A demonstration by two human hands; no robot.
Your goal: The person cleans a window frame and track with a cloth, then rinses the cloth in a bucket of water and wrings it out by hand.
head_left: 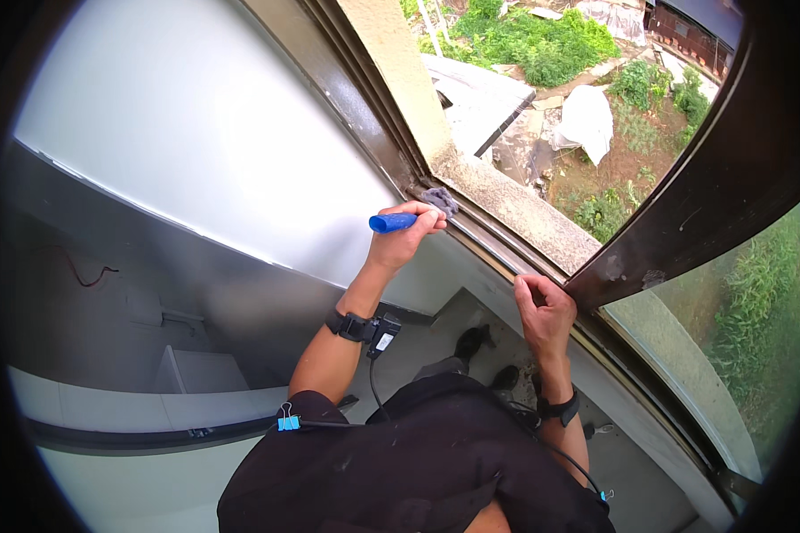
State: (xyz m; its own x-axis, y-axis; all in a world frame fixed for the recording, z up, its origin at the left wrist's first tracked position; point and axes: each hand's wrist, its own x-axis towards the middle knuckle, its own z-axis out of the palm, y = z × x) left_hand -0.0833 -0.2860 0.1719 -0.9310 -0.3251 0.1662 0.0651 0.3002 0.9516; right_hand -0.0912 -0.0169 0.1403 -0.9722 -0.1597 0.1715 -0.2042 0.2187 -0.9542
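Window track point(498, 244) under left hand point(404, 235) (blue-handled tool point(393, 222), grey rag point(439, 201)), right hand point(544, 311) alongside

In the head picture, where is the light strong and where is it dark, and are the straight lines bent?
Head view: daylight falls strongly on the white wall and the garden outside; the lower left of the room lies in shade. The fisheye lens bends the dark window frame and the sill track into curves, and a black rim surrounds the picture. The left hand with the blue-handled tool and the right hand look sharp.
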